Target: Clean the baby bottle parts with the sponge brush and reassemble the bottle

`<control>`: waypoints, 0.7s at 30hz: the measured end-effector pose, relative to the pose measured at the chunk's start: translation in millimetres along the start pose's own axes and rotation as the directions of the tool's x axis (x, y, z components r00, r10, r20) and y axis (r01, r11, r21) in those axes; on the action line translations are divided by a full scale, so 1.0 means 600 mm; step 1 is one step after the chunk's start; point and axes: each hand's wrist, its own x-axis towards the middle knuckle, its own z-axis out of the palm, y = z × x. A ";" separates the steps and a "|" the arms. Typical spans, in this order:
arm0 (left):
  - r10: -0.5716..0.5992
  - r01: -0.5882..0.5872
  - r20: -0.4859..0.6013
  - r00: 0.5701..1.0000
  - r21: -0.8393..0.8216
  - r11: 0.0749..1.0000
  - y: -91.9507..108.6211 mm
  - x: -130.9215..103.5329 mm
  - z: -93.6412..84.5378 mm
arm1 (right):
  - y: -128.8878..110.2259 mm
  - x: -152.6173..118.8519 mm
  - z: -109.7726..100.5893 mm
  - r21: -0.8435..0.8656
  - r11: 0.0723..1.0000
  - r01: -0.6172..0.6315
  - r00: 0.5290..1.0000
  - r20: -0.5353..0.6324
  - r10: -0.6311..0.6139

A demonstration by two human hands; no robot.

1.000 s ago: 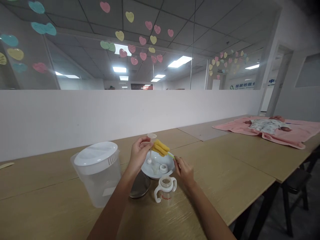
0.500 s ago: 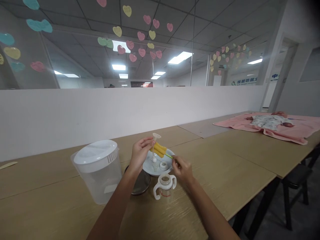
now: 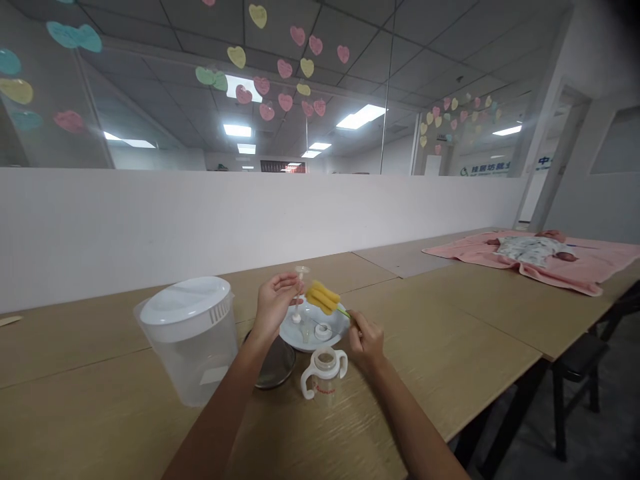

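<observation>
My left hand (image 3: 274,303) pinches a clear bottle nipple with a straw (image 3: 301,271), its weighted white end hanging over a white bowl (image 3: 295,339). In my right hand (image 3: 367,339) is the green handle of a yellow sponge bottle brush (image 3: 323,298). The sponge head lies just right of the nipple, with a small gap showing. A white collar ring (image 3: 323,331) and a small clear piece sit in the bowl. In front of it stands an open baby bottle (image 3: 326,379) with two white handles.
A lidded clear plastic bucket (image 3: 187,340) stands at the left, beside a dark round tray (image 3: 275,370) partly behind my left forearm. Far right, a baby doll (image 3: 530,251) lies on a pink towel (image 3: 457,252). A dark stool (image 3: 583,359) is beyond the table's right edge.
The sponge head has come away from the straw, leaving a gap. My left hand has shifted slightly left with the nipple, and the whole view has moved a little.
</observation>
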 end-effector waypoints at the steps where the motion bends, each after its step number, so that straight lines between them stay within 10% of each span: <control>1: 0.027 -0.027 -0.002 1.000 0.074 0.997 -0.003 0.001 -0.002 | 0.001 -0.001 -0.001 0.002 1.000 -0.001 1.000 -0.028 0.001; 11: 0.119 -0.180 0.160 0.980 0.458 0.870 0.005 -0.012 0.001 | -0.004 0.008 0.015 -0.283 0.950 -0.133 0.980 0.104 0.168; 18: -0.033 -0.158 0.173 0.984 0.951 0.264 -0.001 0.015 -0.045 | -0.009 0.025 0.006 -0.486 0.794 -0.366 0.848 0.177 0.500; 21: -0.125 -0.111 0.137 0.983 0.975 0.193 -0.027 0.030 -0.071 | -0.013 0.030 0.000 -0.500 0.779 -0.378 0.828 0.195 0.527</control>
